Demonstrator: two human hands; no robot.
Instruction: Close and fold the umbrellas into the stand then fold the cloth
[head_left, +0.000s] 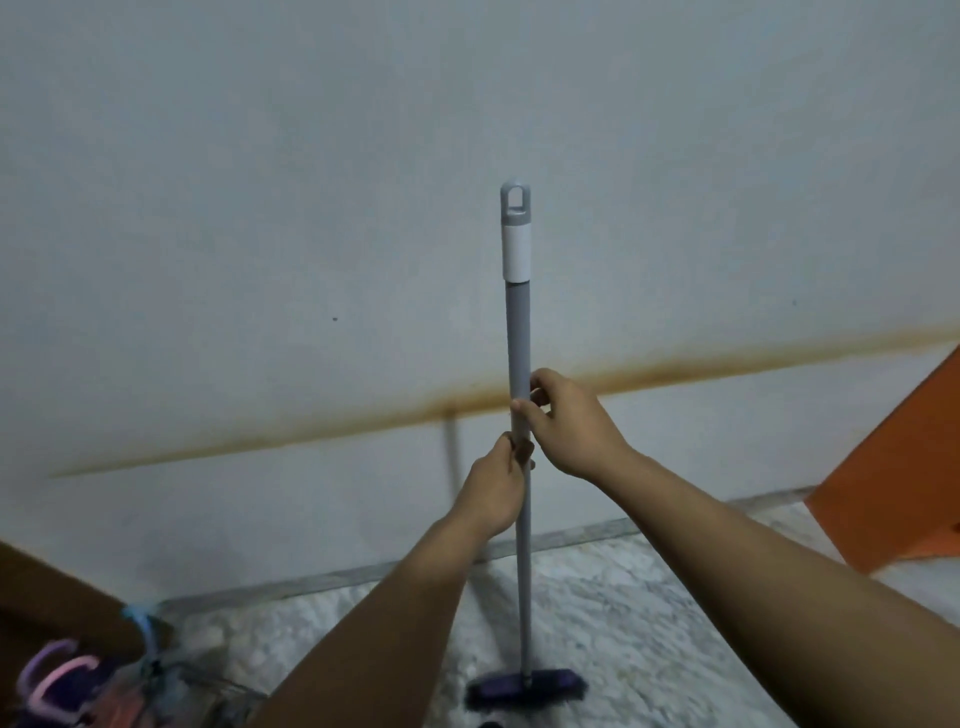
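Hands, left hand (496, 488) below right hand (563, 423), grip upright broom handle (518, 332).

Two bare forearms, sleeveless; hands unadorned, ungloved.

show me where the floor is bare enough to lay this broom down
Free: the speckled floor between the broom head and the orange panel, along the wall base. Crowded: the lower left corner, where curved umbrella handles cluster. Both the left hand and right hand grip the broom pole.
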